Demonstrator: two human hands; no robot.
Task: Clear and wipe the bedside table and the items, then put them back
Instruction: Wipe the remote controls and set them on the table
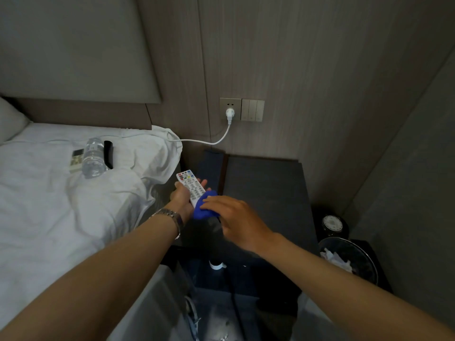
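Note:
My left hand [181, 196] holds a white TV remote [190, 184] with coloured buttons, just left of the dark bedside table [266, 190]. My right hand [234, 219] presses a blue cloth [204, 209] against the near end of that remote. On the white bed lie a clear water bottle [93, 158], a black remote [108, 153] to its right and a light air-conditioner remote [76, 159] partly hidden behind the bottle. The tabletop looks bare.
A white plug [230, 113] sits in the wall socket above the table, its cable running to the bed. Light switches [252, 110] are beside it. A black waste bin [349, 259] with paper and a round black lid [332, 223] stand right of the table.

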